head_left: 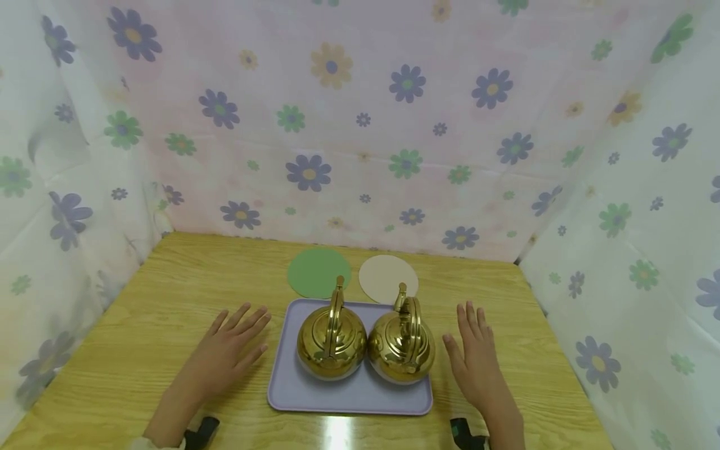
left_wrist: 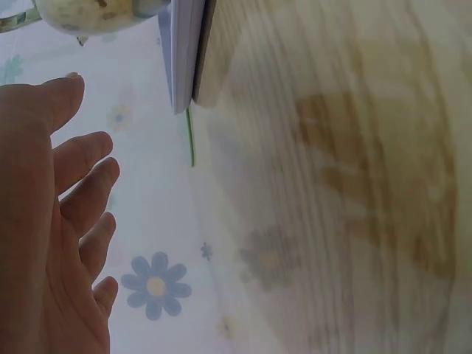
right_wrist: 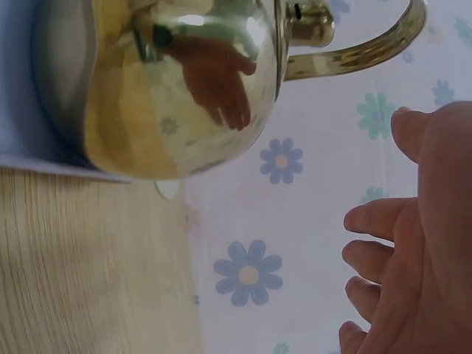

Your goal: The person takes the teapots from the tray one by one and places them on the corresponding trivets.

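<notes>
Two shiny gold teapots stand side by side on a pale purple tray [head_left: 351,397]. The left teapot [head_left: 315,340] and the right teapot [head_left: 388,350] both have arched handles over their lids, and their spouts point toward the back. My left hand [head_left: 225,353] is held left of the tray with its fingers spread and holds nothing. On the other side, my right hand [head_left: 475,359] is beside the right teapot, fingers extended, also holding nothing. The right wrist view shows that teapot [right_wrist: 214,88] close up, apart from the fingers, with the hand mirrored in its side.
Behind the tray lie a green round mat [head_left: 315,272] and a cream round mat [head_left: 388,275]. They rest on a wood-grain table [head_left: 214,269]. Flower-print curtains [head_left: 360,137] enclose the table at the back and both sides.
</notes>
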Demonstrator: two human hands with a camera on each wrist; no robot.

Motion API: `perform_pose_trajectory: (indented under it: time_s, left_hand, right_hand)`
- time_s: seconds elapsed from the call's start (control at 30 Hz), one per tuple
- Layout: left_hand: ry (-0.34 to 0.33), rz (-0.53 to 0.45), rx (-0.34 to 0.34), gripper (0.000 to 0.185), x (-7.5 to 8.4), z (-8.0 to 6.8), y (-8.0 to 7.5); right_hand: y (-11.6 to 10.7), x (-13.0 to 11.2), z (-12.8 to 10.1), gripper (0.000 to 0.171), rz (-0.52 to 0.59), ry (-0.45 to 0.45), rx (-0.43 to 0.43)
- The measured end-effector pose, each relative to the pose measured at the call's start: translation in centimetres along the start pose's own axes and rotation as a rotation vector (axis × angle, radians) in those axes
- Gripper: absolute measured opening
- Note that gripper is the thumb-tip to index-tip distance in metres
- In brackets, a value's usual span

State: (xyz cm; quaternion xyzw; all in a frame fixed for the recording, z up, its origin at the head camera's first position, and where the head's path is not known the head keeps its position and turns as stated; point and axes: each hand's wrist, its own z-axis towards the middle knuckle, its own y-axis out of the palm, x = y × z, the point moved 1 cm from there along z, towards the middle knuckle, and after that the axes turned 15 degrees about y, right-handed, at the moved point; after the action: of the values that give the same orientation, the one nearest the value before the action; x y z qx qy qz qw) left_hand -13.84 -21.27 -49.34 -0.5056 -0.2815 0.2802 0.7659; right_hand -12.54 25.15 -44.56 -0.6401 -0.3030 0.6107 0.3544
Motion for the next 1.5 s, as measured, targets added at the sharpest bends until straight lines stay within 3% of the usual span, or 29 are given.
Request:
perform_pose_trajectory:
  time_s: [0.23,0.67,1.07,1.3,1.5]
  left_hand:
    - [0.054,0.047,0.007,0.055,1.0,0.3,0.6]
    - [0.088,0.05,-0.001,0.054,1.8,0.3,1.1]
    - [0.075,0.0,-0.067,0.053,2.3,0.3,1.8]
    - [0.068,-0.026,-0.063,0.051,2.3,0.3,2.2]
    - [0.051,-0.081,-0.059,0.052,2.5,0.4,2.4]
  right_hand:
    - [0.1,-0.9,-1.1,0.064,0.091,-0.045,0.028]
    - [1.0,-2.2,-2.0,0.06,0.174,-0.08,0.056]
    - [2.3,-4.2,-2.5,0.051,0.299,-0.1,0.06]
    - [2.9,-5.2,-2.5,0.044,0.382,-0.102,0.098]
    - [3.1,-5.7,-2.4,0.037,0.49,-0.118,0.071]
